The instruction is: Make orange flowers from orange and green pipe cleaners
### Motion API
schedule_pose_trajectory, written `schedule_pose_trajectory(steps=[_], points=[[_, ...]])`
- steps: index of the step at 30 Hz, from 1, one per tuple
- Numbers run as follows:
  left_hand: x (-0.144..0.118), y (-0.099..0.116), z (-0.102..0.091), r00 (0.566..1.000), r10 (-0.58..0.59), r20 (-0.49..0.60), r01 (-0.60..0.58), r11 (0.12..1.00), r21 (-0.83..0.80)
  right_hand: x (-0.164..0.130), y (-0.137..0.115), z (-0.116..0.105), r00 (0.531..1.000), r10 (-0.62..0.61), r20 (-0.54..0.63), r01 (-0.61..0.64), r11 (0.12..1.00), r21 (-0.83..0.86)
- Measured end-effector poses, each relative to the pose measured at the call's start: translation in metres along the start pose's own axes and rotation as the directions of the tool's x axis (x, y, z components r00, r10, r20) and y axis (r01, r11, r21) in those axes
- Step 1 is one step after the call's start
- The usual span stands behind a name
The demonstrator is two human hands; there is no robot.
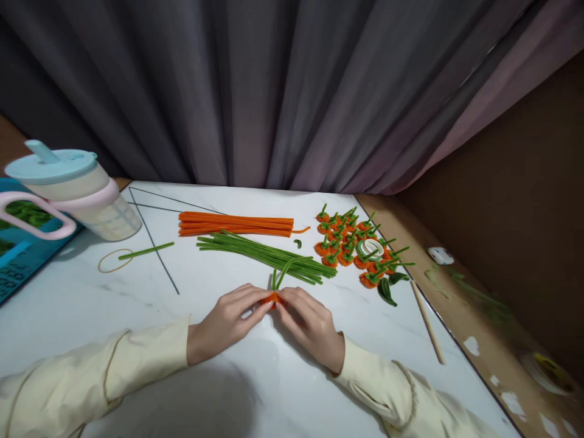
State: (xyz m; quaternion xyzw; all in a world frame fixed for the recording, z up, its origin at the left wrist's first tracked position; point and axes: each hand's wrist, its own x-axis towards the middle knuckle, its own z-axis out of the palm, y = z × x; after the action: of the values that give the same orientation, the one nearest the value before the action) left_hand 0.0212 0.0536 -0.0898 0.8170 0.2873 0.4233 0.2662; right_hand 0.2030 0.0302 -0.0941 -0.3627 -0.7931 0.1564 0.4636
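Note:
Between my fingertips is a small orange pipe-cleaner pumpkin [274, 298], with green pipe-cleaner ends sticking up from its top. My left hand [232, 316] pinches it from the left, and my right hand [308, 322] pinches it from the right. Just beyond lies a bundle of green pipe cleaners [264, 255], and behind that a bundle of orange pipe cleaners [235, 224]. To the right sits a cluster of similar orange pumpkins [344, 255] with green stems. My fingers partly cover the held piece.
A tumbler [95, 207] with a blue lid stands at the left beside a blue tray [18, 280]. A rubber band [107, 261] lies near a single green pipe cleaner [150, 250]. A white tape roll [370, 249] rests among the pumpkins; a thin wooden stick [427, 322] lies by the right edge.

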Motion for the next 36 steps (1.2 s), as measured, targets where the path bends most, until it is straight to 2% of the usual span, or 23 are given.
schedule_pose_trajectory(steps=[12,20,29,36], points=[[-0.0021,-0.0013,-0.0002,0.998,0.057,0.029,-0.057,0.998,0.006,-0.0006,-0.0007,-0.0009,0.999,-0.04,0.024,0.04,0.999,-0.03],[0.0,0.0019,-0.0014,0.998,-0.057,0.023,0.057,0.998,0.0,-0.0005,-0.0006,-0.0022,0.999,-0.037,0.011,0.037,0.999,0.024],[-0.0007,-0.0025,-0.0023,0.991,0.114,0.076,-0.117,0.992,0.045,-0.0014,0.0006,-0.0021,0.998,-0.061,0.036,0.061,0.998,-0.018],[0.0006,-0.0021,-0.003,0.988,0.142,0.061,-0.144,0.989,0.031,-0.0007,0.0004,-0.0031,0.995,-0.089,0.041,0.089,0.996,-0.014]])
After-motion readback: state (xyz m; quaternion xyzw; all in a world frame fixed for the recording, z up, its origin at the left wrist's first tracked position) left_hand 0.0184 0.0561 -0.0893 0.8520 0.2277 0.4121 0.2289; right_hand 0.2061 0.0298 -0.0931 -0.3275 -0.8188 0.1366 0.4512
